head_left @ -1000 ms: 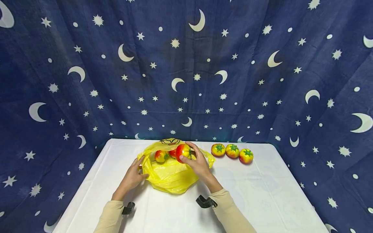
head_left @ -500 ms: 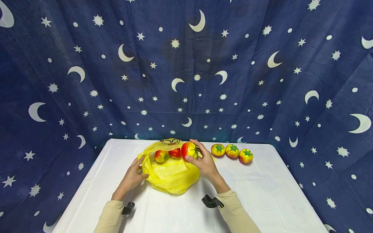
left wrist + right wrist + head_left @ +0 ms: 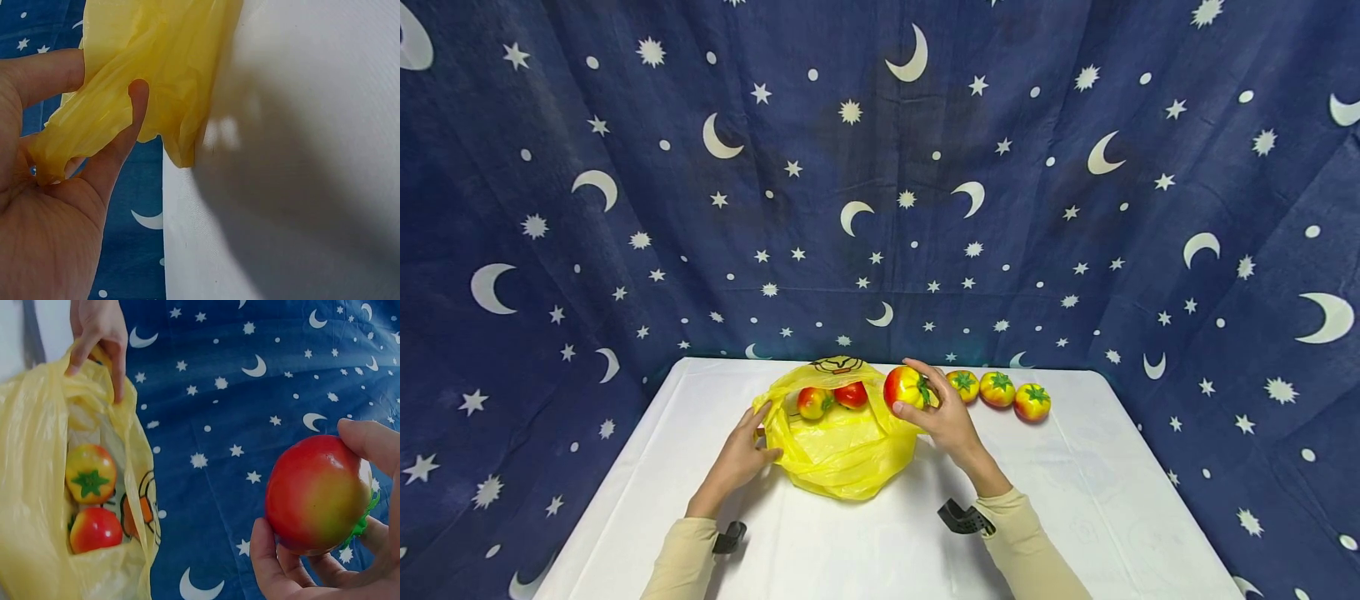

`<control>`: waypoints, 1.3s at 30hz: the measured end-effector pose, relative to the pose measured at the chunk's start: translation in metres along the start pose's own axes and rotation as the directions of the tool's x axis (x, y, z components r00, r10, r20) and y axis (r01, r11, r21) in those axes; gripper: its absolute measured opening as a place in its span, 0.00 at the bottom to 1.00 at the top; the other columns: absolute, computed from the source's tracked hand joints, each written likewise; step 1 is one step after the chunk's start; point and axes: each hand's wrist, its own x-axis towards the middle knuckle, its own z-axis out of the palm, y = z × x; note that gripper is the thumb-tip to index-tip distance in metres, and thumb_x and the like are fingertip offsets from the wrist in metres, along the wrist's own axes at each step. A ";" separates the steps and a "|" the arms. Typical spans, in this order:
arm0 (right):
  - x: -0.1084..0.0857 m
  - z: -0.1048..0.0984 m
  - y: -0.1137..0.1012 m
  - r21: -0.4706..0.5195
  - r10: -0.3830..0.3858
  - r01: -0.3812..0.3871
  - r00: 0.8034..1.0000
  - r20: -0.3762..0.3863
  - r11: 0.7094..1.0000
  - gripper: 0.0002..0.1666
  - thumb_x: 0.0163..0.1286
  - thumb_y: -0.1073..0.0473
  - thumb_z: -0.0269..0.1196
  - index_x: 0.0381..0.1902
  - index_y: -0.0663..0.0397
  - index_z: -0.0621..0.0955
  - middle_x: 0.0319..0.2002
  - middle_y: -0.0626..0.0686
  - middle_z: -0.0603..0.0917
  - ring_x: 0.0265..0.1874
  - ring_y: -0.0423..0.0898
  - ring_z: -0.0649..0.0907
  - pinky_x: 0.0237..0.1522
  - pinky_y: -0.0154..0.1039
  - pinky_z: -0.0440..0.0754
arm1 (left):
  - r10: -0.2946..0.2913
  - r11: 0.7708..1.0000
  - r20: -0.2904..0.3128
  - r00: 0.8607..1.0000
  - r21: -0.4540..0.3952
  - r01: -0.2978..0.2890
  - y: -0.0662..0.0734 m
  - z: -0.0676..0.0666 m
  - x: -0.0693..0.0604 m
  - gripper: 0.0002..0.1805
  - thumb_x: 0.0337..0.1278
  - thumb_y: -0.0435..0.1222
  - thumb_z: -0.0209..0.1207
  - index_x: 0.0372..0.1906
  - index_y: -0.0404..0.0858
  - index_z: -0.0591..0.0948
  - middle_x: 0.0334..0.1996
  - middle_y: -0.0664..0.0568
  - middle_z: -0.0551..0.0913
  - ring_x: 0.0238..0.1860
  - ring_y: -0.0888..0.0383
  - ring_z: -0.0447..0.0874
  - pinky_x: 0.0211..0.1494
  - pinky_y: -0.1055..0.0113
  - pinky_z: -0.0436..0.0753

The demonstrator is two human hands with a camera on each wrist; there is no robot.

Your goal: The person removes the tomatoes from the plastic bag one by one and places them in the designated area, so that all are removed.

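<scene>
My right hand holds a glossy red-and-yellow tomato with green leaves, to the right of the yellow plastic bag's mouth. In the right wrist view, thumb and fingers curve round this tomato, above the bag's level. My left hand grips the left edge of the plastic bag; in the left wrist view, a gathered strip of the bag runs into the palm. Inside the open bag lie a red-yellow tomato and a redder tomato, side by side.
A row of three similar tomatoes stands at the back right of the white table, behind my right hand. A dark blue cloth with moons and stars hangs behind the table and at both sides.
My right hand has moved to the right with its tomato, from over the bag's mouth to beside it, uncovering the redder tomato inside. My left hand has stayed on the bag.
</scene>
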 end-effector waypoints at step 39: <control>0.001 -0.066 0.063 -0.138 0.100 -0.149 0.945 -0.310 0.979 0.46 0.54 0.54 0.75 0.70 0.43 0.69 0.64 0.56 0.71 0.58 0.51 0.73 0.57 0.41 0.74 | -0.038 0.999 0.012 0.999 0.012 0.038 0.000 -0.003 0.001 0.50 0.49 0.31 0.68 0.77 0.37 0.56 0.75 0.34 0.53 0.61 0.38 0.76 0.61 0.46 0.78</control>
